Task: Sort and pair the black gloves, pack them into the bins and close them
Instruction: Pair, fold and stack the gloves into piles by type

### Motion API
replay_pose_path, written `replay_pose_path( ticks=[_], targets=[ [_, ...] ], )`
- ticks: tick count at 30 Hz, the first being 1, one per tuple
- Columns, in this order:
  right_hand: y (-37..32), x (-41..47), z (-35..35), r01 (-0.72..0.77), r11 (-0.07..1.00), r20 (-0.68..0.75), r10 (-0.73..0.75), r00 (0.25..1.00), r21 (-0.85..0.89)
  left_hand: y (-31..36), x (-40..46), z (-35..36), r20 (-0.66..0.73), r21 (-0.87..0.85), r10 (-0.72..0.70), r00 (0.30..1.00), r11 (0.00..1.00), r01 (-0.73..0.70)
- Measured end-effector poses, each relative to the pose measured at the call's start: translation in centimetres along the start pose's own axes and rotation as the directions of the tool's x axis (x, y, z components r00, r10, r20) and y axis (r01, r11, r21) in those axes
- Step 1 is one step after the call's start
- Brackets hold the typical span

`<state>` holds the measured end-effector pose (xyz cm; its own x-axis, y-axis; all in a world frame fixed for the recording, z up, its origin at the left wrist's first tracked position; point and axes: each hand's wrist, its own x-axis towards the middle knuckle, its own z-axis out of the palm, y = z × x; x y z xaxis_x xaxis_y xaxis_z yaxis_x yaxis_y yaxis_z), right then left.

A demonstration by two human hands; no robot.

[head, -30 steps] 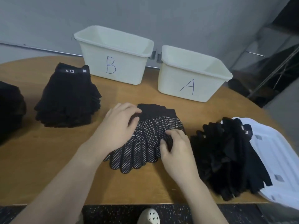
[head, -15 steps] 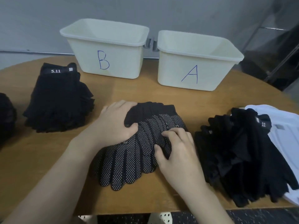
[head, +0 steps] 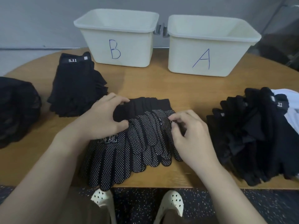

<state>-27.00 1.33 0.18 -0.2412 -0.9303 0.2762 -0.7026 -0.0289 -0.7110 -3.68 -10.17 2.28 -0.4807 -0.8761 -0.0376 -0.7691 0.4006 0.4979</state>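
A fanned stack of black gloves with white dots (head: 129,147) lies at the table's front edge, fingertips hanging slightly over it. My left hand (head: 102,118) grips the cuffs of the stack between fingers and thumb. My right hand (head: 191,135) pinches the edge of a dotted glove on the stack's right side. Two cream bins stand open at the back, bin B (head: 118,38) on the left and bin A (head: 210,46) on the right. No gloves show inside them from here.
A neat pile of plain black gloves marked 5.11 (head: 76,88) lies to the left. Another dark heap (head: 16,110) sits at the far left. A loose pile of black gloves (head: 255,135) lies right, over a white lid (head: 291,113). The wooden table (head: 161,88) ends just before my feet.
The view has tilted down and shifted, showing my feet. The dotted stack has been drawn nearer the front edge. My right hand's fingers have moved up to the stack's right edge.
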Motion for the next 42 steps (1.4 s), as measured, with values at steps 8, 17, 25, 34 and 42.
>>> replay_pose_path(
  ticks=[8,17,25,34,42],
  targets=[
    [-1.9,1.6,1.9,0.034,0.999,0.147,-0.028,0.989,-0.036,-0.4,-0.2,0.0,0.003,-0.044,0.003,1.000,0.999,-0.003],
    [-2.6,4.4,3.7,-0.029,0.996,0.235,0.048,0.971,-0.087,-0.6,-0.5,-0.5,0.024,-0.116,0.029,0.999,0.993,-0.026],
    [-2.9,6.3,4.7,-0.072,0.995,0.261,0.086,0.962,-0.062,-0.1,-0.4,-0.5,0.029,-0.087,0.039,0.999,0.996,-0.036],
    [-1.8,6.3,5.3,0.019,0.975,0.284,0.046,0.958,-0.222,-1.5,-0.5,-1.0,-0.007,-0.241,0.117,0.993,0.964,-0.116],
    [-1.3,6.6,5.1,0.071,0.971,0.390,0.025,0.921,-0.230,-3.0,-0.6,-2.0,0.128,-0.353,0.080,0.989,0.935,-0.029]
  ],
)
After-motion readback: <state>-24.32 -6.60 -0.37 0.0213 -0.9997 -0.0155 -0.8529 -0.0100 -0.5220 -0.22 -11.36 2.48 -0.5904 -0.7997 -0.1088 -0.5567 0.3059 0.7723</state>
